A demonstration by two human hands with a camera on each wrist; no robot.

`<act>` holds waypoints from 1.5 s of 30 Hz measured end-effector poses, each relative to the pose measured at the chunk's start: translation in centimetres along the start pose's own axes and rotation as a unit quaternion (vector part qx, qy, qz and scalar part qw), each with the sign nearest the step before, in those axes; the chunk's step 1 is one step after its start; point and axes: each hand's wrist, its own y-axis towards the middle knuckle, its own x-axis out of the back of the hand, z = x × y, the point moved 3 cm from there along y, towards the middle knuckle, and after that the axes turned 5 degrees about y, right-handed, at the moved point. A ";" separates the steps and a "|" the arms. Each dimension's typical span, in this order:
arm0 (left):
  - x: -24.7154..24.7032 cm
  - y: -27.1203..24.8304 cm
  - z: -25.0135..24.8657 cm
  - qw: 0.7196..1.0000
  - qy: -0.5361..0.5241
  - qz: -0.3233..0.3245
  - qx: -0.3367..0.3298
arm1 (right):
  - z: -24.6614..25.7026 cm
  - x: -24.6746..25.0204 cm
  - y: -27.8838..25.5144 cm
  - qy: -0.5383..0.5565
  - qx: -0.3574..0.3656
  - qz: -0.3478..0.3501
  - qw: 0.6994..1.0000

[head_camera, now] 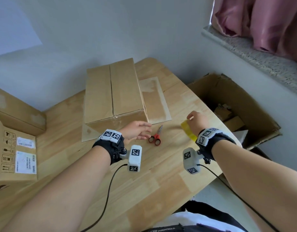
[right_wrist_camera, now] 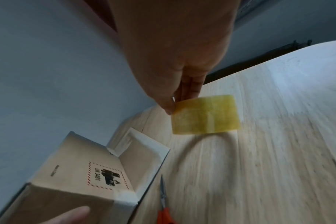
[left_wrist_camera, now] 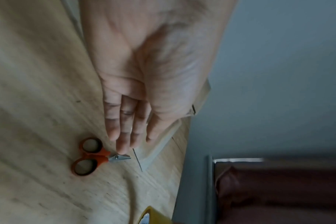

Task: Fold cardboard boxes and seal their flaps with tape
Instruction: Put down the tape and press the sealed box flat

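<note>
A closed cardboard box [head_camera: 114,96] stands at the middle of the wooden table [head_camera: 144,181], with clear tape along its top seam. Small orange-handled scissors [head_camera: 156,138] lie in front of its right corner. My left hand [head_camera: 146,131] hovers just left of the scissors, fingers [left_wrist_camera: 125,136] straight and empty, their tips over the scissors [left_wrist_camera: 88,157]. To the right, my right hand [head_camera: 190,118] pinches the rim of a yellow tape roll [head_camera: 188,131] between thumb and fingers [right_wrist_camera: 171,104]. The tape roll [right_wrist_camera: 205,115] hangs on edge over the table.
A flat cardboard sheet [head_camera: 154,101] lies under the closed box. A large open carton [head_camera: 236,106] with scraps stands beside the table's right edge. More labelled boxes [head_camera: 15,131] sit at the left. A wall runs behind the table.
</note>
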 end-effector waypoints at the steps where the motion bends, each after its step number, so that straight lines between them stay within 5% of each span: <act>1: 0.2 -0.1 0.4 1.000 -0.023 -0.005 0.005 | -0.1 -0.2 0.1 -0.004 0.002 -0.006 1.000; 8: 2.6 -2.1 4.5 0.995 -0.079 -0.039 0.050 | 0.3 -3.1 -0.4 -0.097 0.017 0.052 0.994; 14: 6.6 -3.4 8.2 0.970 -0.160 -0.174 0.063 | 4.8 -4.6 -0.9 0.084 0.035 0.032 0.995; 18: 9.4 -3.7 9.4 0.937 -0.238 -0.252 0.054 | 9.7 -8.3 -1.9 0.289 -0.003 0.138 0.947; 24: 10.4 -3.3 8.8 0.939 -0.254 -0.229 0.023 | 12.3 -14.1 -4.2 0.411 -0.141 0.220 0.873; 26: 10.9 -3.7 8.3 0.948 -0.175 -0.266 0.017 | 13.0 -15.5 -5.2 0.426 -0.157 0.250 0.855; 29: 12.9 -4.9 7.0 0.944 0.077 -0.321 -0.025 | 14.5 -16.6 -6.2 0.441 -0.152 0.287 0.837; 32: 14.9 -6.1 5.7 0.864 0.326 -0.354 -0.148 | 15.4 -17.8 -6.6 0.442 -0.123 0.315 0.831; 34: 15.2 -5.9 5.3 0.805 0.446 -0.316 -0.232 | 15.8 -18.7 -6.5 0.425 -0.099 0.307 0.846; 38: 14.8 -4.4 4.6 0.777 0.478 -0.265 -0.314 | 16.0 -19.1 -6.5 0.421 -0.093 0.218 0.876; 45: 15.1 -2.8 4.6 0.805 0.518 -0.147 -0.250 | 16.0 -19.5 -6.8 0.457 -0.068 0.124 0.878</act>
